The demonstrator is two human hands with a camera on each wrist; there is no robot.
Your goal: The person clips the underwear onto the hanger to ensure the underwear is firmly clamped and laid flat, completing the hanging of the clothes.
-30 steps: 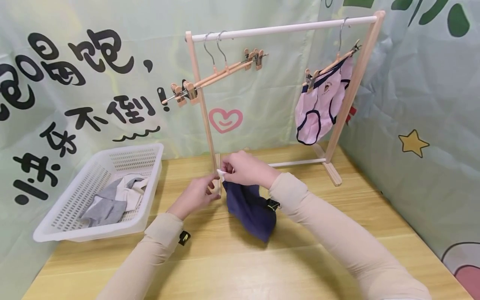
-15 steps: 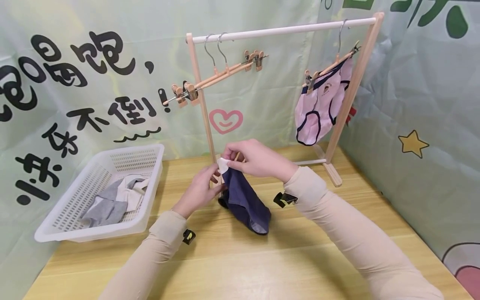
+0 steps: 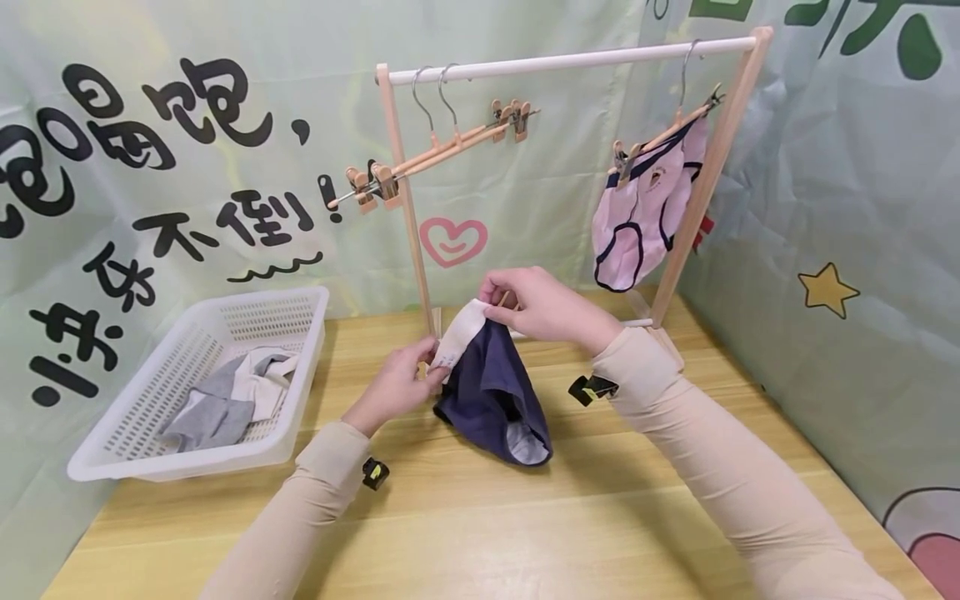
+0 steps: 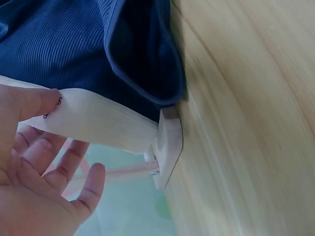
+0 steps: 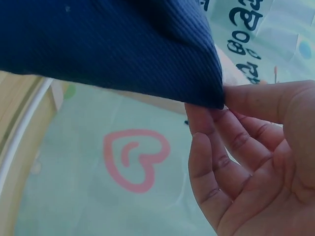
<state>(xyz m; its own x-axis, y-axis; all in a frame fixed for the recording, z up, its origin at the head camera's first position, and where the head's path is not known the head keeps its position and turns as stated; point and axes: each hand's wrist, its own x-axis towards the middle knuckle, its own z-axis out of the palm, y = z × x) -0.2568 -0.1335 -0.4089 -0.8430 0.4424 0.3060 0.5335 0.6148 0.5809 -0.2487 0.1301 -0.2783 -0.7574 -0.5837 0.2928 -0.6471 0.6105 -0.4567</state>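
A pair of navy underpants (image 3: 487,400) with a broad white waistband (image 3: 461,333) hangs between the two hands, just above the wooden table. My left hand (image 3: 397,383) pinches the waistband's left end between thumb and fingers; small printed marks show beside the thumb in the left wrist view. At the other end of the band, my right hand (image 3: 543,308) pinches the corner between thumb and fingertips. One leg opening (image 4: 142,54) gapes in the left wrist view. Ribbed navy cloth (image 5: 123,49) fills the upper left of the right wrist view.
A small garment rack (image 3: 570,57) stands behind the hands. Two clip hangers (image 3: 450,150) hang at its left, and pink underpants (image 3: 637,212) hang clipped at its right. A white basket (image 3: 307,392) at left holds grey and white clothes (image 3: 225,400).
My right hand has moved right and up, away from the left hand. The waistband is now stretched out between them, and the underpants have turned so a leg opening shows.
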